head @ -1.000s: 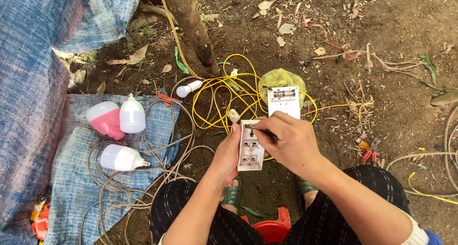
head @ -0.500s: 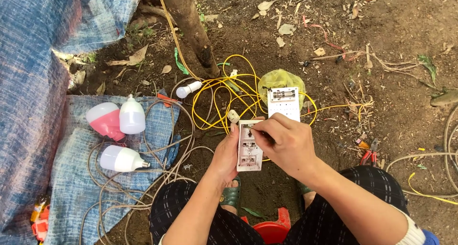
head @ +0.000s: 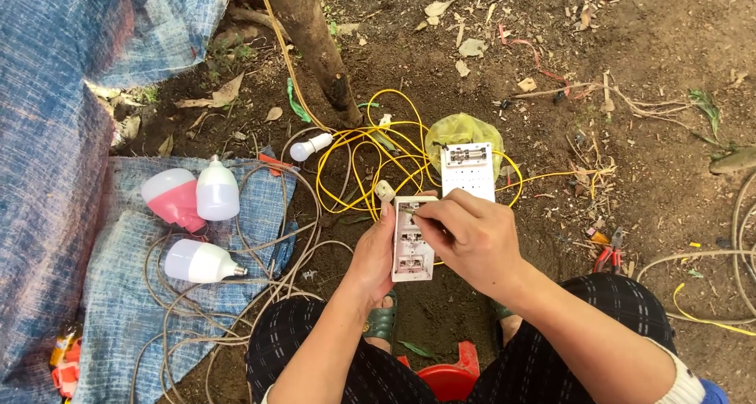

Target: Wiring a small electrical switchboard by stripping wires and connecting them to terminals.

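Head view: your left hand (head: 372, 254) grips the white rectangular socket panel (head: 413, 250); your right hand (head: 472, 242) pinches something unseen at its top. Hold the panel steady and level.

Both hands (head: 441, 242) hold a white socket panel (head: 411, 246).

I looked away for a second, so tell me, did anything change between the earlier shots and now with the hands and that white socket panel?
Hardly anything. The right hand has crept slightly left over the top of the white socket panel, fingers still pinched there. The left hand keeps holding the panel by its left edge. The second panel, yellow wire and three bulbs on the blue cloth stayed put.
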